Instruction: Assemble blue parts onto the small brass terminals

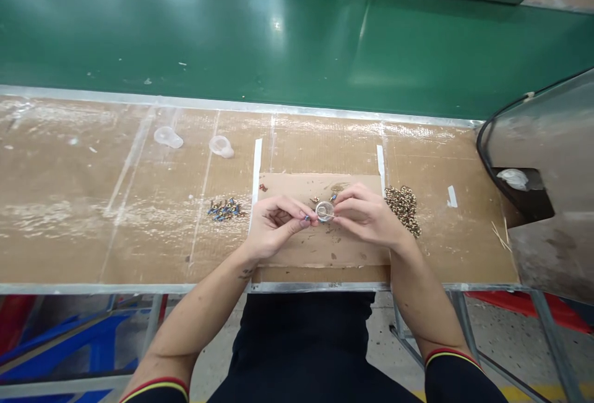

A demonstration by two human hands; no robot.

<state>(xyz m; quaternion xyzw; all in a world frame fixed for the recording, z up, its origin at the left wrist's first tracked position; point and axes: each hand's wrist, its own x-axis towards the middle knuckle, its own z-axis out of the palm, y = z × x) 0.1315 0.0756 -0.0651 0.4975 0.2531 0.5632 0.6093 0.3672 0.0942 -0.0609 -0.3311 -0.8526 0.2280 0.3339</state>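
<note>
My left hand (273, 225) is closed in a pinch, with a small blue-tipped metal piece (307, 218) between thumb and fingertips. My right hand (369, 216) grips a thin pale wooden stick (330, 215) whose tip reaches over a small round clear cup (324, 206). The cup sits between both hands on a cardboard sheet (320, 254); what is in it is too small to tell. Just behind it lie a few small brass-coloured and blue pieces (333, 197). A pile of blue and brass pieces (226, 209) lies left of my left hand.
Right of my right hand is a large pile of small brass-coloured parts (403, 208). Several thin sticks (501, 236) lie near a metal housing (557, 174). Two translucent plastic cups (167, 137) lie at the back left. A green surface (232, 38) runs behind the cardboard-covered table.
</note>
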